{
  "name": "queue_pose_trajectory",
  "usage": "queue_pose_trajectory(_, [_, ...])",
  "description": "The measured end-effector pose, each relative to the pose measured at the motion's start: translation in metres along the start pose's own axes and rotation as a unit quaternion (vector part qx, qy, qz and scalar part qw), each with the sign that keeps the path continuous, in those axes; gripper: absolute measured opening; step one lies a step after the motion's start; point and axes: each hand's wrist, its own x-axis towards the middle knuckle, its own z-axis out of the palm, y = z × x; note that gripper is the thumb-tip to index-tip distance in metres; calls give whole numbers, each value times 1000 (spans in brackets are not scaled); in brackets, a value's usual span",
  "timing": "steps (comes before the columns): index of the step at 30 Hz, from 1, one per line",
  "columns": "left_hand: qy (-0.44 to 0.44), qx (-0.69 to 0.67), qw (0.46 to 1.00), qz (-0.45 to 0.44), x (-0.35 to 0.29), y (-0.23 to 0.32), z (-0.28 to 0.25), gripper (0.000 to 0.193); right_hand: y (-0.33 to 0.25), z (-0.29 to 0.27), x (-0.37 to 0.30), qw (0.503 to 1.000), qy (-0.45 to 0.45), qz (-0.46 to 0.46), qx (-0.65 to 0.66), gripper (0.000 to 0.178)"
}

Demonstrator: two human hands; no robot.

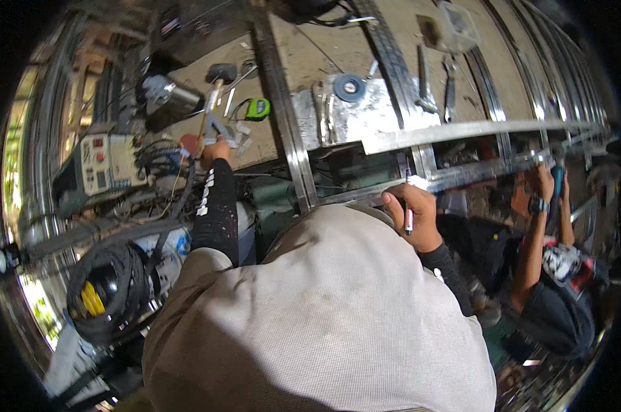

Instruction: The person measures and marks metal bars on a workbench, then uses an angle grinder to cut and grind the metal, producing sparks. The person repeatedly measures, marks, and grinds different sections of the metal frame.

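Observation:
My right hand (420,214) is closed around a marker pen (409,218) with a white and red body, held upright near the front metal rail. On the left, my left hand (217,152) reaches forward beside the lower end of a hammer (210,110) with a wooden handle and dark head. A grey angled piece (218,128) lies just ahead of those fingers. They are small and blurred, so I cannot tell whether they grip anything. A green tape measure (258,109) sits farther right. A long flat metal strip (454,133) lies across the frame bars.
Metal bars (283,117) cross the work surface. A grinding disc (349,88) rests on a shiny metal sheet (372,113). A welding machine (104,163) and coiled cable (111,292) stand at left. Another person (557,295) works at right, hands near a teal-handled tool (557,184).

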Motion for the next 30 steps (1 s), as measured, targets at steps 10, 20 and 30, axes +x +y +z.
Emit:
queue_pose_trajectory(10, [31,-224,927,300,-62,0,-28,30,48,-8,-9,975,140,77,-155,16])
queue_pose_trajectory(20, [-288,-218,779,513,-173,121,-79,34,81,-12,32,972,94,16,-216,31])
queue_pose_trajectory(30, [-476,-232,559,638,-253,219,-35,36,107,-14,3,898,199,258,296,35])
